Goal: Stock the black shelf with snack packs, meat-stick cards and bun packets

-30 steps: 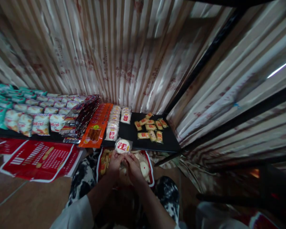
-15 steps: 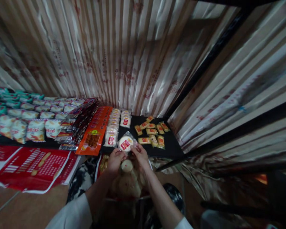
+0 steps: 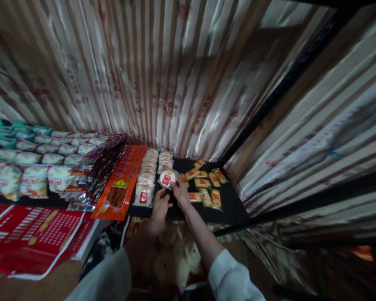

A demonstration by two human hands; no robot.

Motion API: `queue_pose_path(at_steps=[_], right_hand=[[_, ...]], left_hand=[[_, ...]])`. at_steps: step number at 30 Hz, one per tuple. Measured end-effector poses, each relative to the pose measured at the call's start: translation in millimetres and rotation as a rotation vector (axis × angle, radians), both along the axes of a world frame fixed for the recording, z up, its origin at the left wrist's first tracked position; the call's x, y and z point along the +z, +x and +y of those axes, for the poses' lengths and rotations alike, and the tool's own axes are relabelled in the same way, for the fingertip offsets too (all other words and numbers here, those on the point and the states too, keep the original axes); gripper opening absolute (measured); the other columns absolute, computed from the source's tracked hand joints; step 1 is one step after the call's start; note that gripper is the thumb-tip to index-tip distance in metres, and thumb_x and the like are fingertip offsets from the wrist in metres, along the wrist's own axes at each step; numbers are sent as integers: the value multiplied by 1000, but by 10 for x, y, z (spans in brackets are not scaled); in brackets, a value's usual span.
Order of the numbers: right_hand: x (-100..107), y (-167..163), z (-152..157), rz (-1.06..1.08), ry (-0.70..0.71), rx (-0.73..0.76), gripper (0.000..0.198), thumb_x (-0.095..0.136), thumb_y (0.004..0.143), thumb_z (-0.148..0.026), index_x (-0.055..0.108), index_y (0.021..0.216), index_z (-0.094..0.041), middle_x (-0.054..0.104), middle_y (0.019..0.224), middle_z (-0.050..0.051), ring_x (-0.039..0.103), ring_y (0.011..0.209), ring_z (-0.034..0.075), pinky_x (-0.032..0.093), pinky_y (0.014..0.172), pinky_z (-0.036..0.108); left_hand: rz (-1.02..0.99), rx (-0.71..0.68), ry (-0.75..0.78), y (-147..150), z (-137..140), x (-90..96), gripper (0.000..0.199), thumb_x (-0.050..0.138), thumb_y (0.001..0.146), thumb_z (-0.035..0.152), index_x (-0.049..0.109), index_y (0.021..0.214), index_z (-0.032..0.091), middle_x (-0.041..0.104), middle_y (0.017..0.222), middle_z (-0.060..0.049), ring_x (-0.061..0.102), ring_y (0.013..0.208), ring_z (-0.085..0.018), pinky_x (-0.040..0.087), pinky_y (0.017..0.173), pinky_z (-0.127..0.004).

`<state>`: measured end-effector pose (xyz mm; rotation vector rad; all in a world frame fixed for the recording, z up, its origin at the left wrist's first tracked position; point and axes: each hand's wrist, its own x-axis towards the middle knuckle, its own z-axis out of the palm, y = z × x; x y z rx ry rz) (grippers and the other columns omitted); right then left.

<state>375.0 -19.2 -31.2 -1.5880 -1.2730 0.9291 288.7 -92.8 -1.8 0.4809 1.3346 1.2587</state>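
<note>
Right hand [image 3: 180, 193] has thumb and fingers pinched on the lower right edge of a round white packet [image 3: 167, 178], red label up; can't tell whether the packet's underside touches the black table [image 3: 233, 211]. Packet sits over the mid-depth of the table, directly in front of the short column of white packets [image 3: 166, 162] that runs to the back edge. Left hand [image 3: 160, 205] is just below the packet, over the table's front edge, thumb and forefinger a narrow gap apart; contact with the packet unclear. Long column of white packets [image 3: 144, 195] is left of the round one, reaching from near the front edge toward the back. Yellow packets [image 3: 202, 183] lie loose toward the right end, a few near the back right corner, the closest one partly behind the right hand. Orange bag [image 3: 115, 196] lies left of the long column, its near end at the front edge; dark foil bags [image 3: 105, 177] overlap beside it. Below the front edge: a tray [image 3: 125, 230] with pale round pieces [image 3: 174, 256], blurred.
</note>
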Motion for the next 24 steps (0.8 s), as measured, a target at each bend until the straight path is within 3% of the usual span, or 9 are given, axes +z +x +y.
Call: queue_pose_path(at_steps=[7,14,24], right_hand=[[-30,-91,351,-392,-30,20,29,52,78,-21,61,105,-15,68,89,7,62,78,18,46,70,27],[-22,-144,431,-471,-26,28,38,51,82,-20,54,119,-15,66,107,10,62,94,20,46,80,28],[3,-153,449,-696,-33,17,40,45,87,-24,49,125,-12,59,111,15,57,102,24,43,82,30]], left_hand=[[82,-185,30,7,354,109,42,46,85,17,47,127,20,45,138,-9,51,116,-19,52,71,-21],[84,-208,5,-9,519,20,43,46,87,26,46,130,24,43,141,-6,49,120,-21,53,75,-24],[67,-191,-31,-15,587,-89,41,44,88,23,48,130,22,45,140,-8,48,122,-22,54,78,-28]])
